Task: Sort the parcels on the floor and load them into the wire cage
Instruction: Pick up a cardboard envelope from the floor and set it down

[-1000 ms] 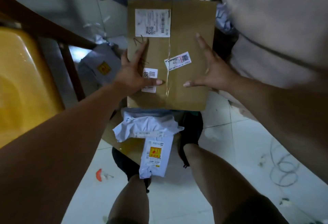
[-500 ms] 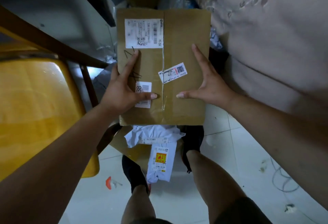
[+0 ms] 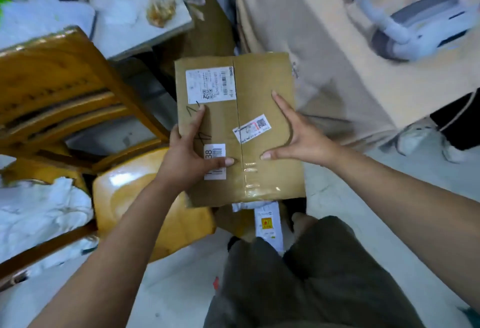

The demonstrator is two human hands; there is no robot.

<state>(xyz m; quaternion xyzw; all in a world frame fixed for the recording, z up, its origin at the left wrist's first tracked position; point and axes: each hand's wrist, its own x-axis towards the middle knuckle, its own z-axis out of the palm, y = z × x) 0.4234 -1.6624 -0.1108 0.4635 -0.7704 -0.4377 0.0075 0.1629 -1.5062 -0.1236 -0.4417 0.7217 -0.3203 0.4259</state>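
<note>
A flat brown cardboard box with a white shipping label, a smaller barcode sticker and clear tape along its seam is held up in front of me. My left hand grips its left edge, thumb and forefinger lying on the top face. My right hand holds the right side, thumb and forefinger spread on top. Beneath the box, between my legs, a white poly mailer with a yellow sticker lies on the floor. No wire cage is in view.
A yellow wooden chair stands close on my left, with crumpled white bags beside it. A white table with clutter is at the back left. A large beige parcel fills the right. Another person's shoe is at the far right.
The box has come up off the floor pile with both hands keeping their hold. My view has risen and tipped, bringing the chair, table and the big beige parcel into sight.
</note>
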